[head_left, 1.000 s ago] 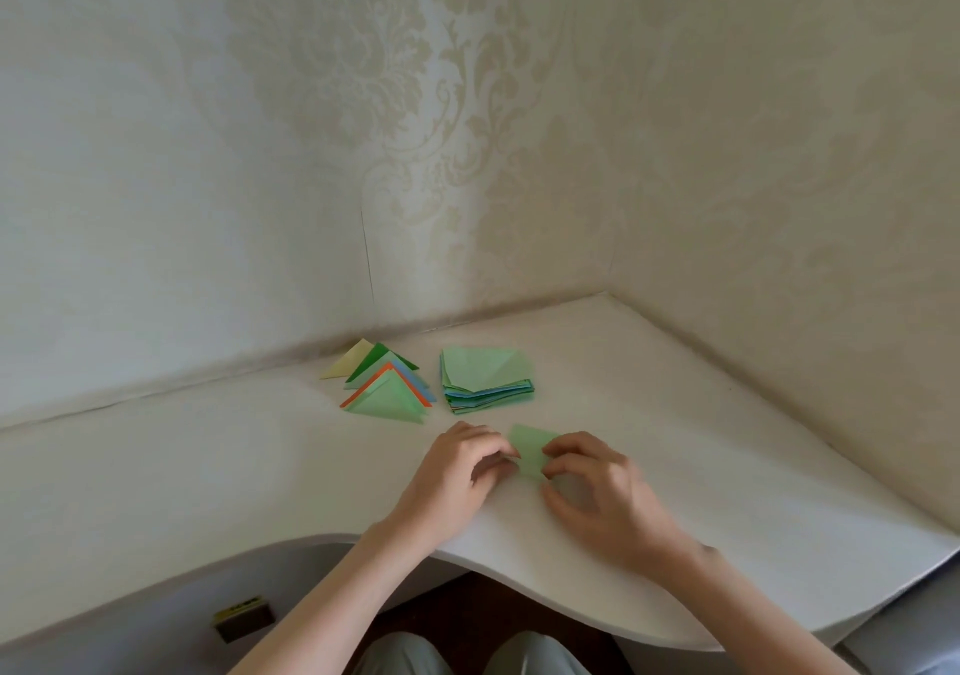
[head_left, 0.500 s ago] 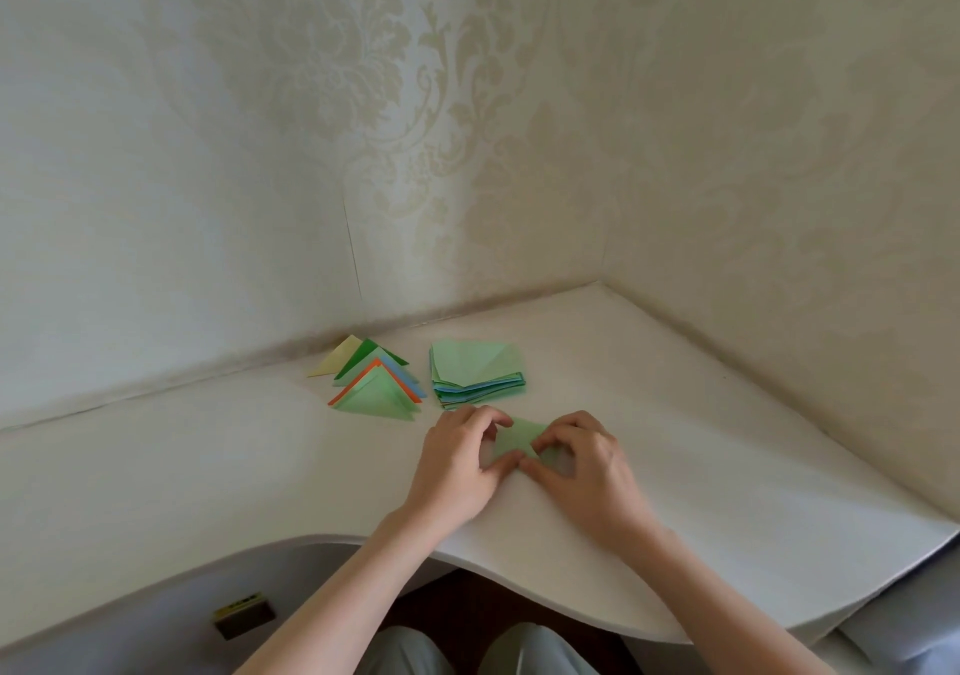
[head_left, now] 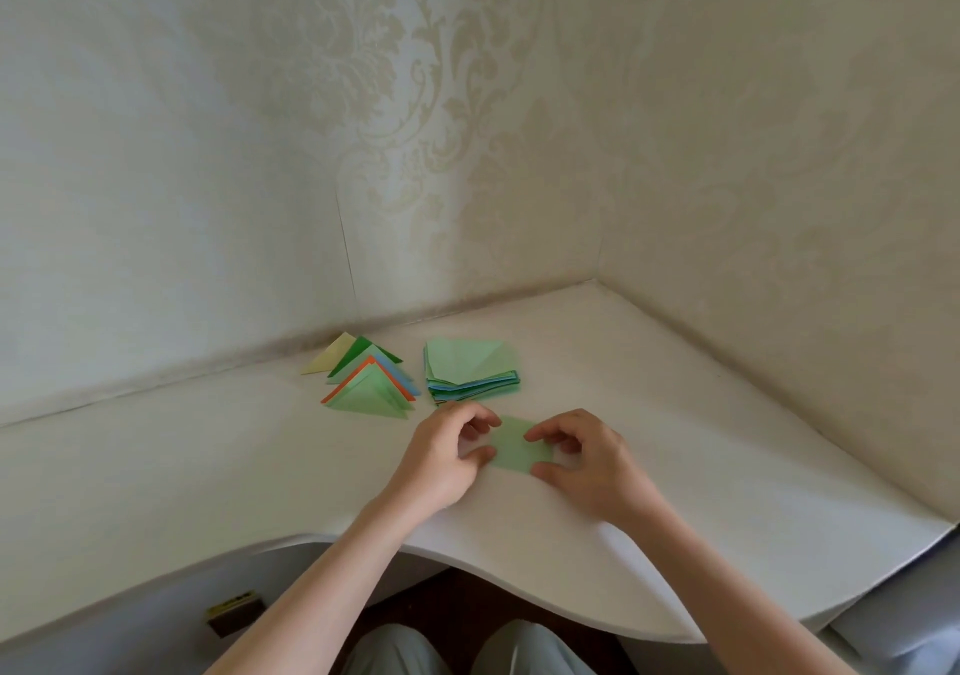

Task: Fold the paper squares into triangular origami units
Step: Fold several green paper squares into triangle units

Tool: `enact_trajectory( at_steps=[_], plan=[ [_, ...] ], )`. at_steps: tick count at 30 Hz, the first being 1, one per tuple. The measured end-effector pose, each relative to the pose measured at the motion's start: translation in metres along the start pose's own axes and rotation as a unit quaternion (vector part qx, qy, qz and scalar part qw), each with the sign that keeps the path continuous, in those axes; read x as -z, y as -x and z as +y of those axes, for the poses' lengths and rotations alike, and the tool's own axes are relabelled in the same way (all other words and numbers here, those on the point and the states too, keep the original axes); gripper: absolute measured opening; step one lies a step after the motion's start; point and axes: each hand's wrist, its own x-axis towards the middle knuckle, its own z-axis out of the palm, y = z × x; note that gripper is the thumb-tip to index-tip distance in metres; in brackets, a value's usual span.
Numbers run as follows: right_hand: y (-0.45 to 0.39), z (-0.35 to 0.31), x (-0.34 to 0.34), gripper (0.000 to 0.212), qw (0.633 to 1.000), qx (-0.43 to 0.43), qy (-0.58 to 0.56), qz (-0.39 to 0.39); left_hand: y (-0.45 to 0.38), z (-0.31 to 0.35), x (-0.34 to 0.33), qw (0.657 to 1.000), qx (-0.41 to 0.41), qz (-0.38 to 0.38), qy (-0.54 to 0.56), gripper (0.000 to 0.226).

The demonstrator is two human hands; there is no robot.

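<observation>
A light green paper piece [head_left: 514,445] lies on the white table [head_left: 208,456] between my hands, folded into a narrow rectangle. My left hand [head_left: 447,458] pinches its left end with thumb and curled fingers. My right hand [head_left: 584,458] pinches its right end the same way. Behind the hands sits a stack of green and blue paper squares [head_left: 470,370]. Left of the stack lie several folded triangular units [head_left: 366,378] in green, orange, blue and pale yellow, overlapping one another.
The table fills a corner between two patterned walls [head_left: 467,128]; its wavy front edge [head_left: 519,586] curves above my knees. A small dark box [head_left: 234,620] lies on the floor at lower left.
My hands have drawn apart to the ends of the green paper, which now shows as a wider flat rectangle. The view has shifted slightly.
</observation>
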Motion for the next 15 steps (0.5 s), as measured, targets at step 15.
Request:
enact_trajectory(
  at_steps=[15],
  plan=[
    [0.002, -0.007, 0.011, 0.041, 0.999, 0.027, -0.023, -0.02, 0.017, 0.021, -0.025, 0.976, -0.099, 0.014, -0.195, 0.055]
  ],
)
